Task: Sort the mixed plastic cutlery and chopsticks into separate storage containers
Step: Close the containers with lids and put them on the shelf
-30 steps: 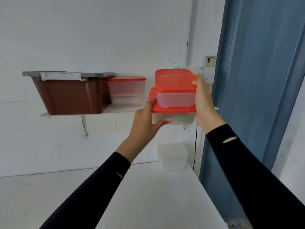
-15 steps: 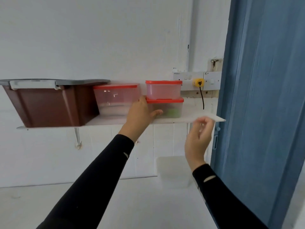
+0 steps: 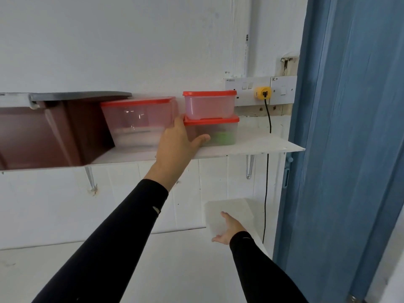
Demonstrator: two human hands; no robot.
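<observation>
My left hand (image 3: 177, 141) cups the lower red-lidded clear plastic tub (image 3: 215, 132), seemingly without clamping, my right hand (image 3: 227, 230) open; a nudge topples the smaller red-lidded tub (image 3: 209, 104) stacked above.

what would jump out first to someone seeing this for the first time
Two stacked clear plastic boxes with red lids on the white wall shelf, the left hand against the lower one. Beside them sit a larger red-lidded clear tub and a brown bin.
</observation>
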